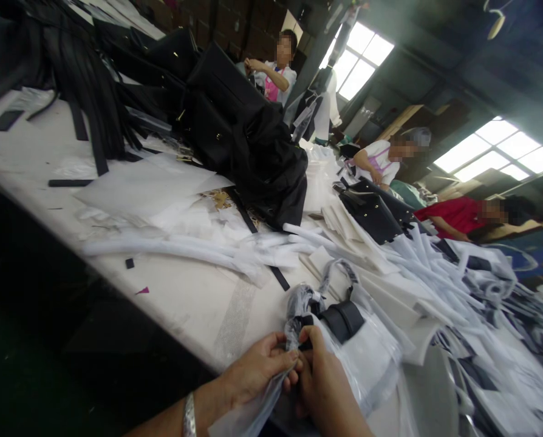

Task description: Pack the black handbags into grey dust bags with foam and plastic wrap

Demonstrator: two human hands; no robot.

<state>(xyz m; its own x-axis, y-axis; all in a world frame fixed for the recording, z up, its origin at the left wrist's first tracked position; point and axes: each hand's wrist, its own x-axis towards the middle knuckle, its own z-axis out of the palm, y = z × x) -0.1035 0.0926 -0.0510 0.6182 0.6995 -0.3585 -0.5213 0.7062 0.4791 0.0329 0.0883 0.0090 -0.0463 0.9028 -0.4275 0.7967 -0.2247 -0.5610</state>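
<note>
My left hand [257, 368] and my right hand [321, 379] meet at the near edge of the white table [194, 303]. Both pinch a clear plastic wrap [294, 315] twisted around a black strap piece [305, 321]. The strap leads up to a small black leather pouch [343, 320] lying on white wrapping just beyond my fingers. A silver bracelet [189, 416] sits on my left wrist.
Black bags [248, 133] and black straps [84, 79] are heaped at the far left of the table. White paper rolls [198, 252] and wrapped pieces [458, 291] cover the middle and right. Three other people sit along the far side, one by a black bag [372, 212].
</note>
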